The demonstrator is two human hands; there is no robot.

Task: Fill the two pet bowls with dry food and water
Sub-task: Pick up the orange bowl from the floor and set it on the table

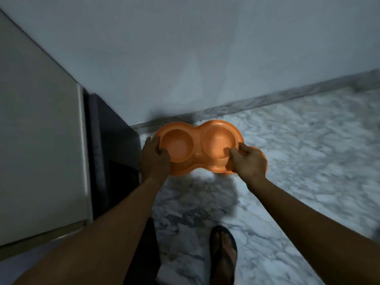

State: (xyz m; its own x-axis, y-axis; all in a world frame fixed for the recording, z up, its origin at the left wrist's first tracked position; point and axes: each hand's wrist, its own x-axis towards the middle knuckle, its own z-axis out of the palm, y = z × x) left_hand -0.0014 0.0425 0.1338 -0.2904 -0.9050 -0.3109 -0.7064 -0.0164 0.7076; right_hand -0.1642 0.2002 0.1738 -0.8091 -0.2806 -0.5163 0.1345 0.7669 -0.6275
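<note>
A person grips an orange twin-bowl feeder at both ends above a marble floor, close to the foot of a grey wall and near a pale cabinet. The left hand wraps the left end, thumb hooked over the rim of the left bowl. The right hand pinches the near right edge, thumb just inside the rim of the right bowl. Both of the 2 bowls look empty (dim light and blur could hide any residue), so neither food nor water appears to be in yet. A shadow on the floor beneath suggests the feeder is held in the air, tipped slightly toward the camera. The step in hand seems to be carrying it off for filling: best done level, both grips on the outer rim, thumbs clear of the bowls, minding the 1 sandalled foot below.
</note>
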